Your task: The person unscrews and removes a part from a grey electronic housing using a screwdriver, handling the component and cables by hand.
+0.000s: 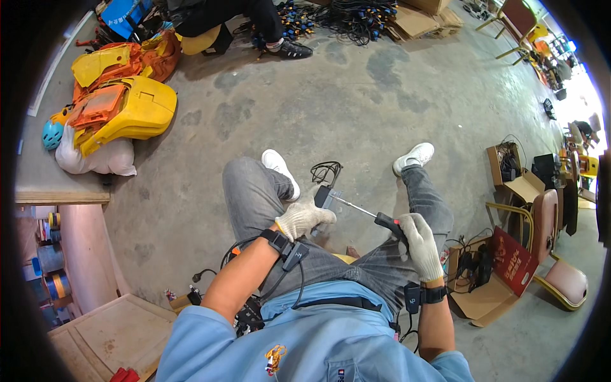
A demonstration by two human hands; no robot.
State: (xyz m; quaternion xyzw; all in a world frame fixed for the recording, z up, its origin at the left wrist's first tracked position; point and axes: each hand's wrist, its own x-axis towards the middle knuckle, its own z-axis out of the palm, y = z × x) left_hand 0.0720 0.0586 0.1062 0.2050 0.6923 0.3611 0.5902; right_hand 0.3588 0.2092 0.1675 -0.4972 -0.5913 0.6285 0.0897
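Note:
My left hand (304,219), in a white knit glove, is closed around a small black power adapter (323,198) held above the floor between my knees. A black cord (326,171) lies loosely coiled just beyond it. In my right hand (419,243), also gloved, is a screwdriver (386,221) with a black and red handle. Its metal shaft points left, and the tip appears to meet the adapter's right side. The fingers of my left hand partly hide the adapter's lower end.
Yellow and orange plastic shells (143,108) rest on a white sack (102,156) at left. Another person's shoe (291,50) is at the top, beside piled cables (359,19). An open carton (487,299) with black cables stands at right, near a chair (563,283).

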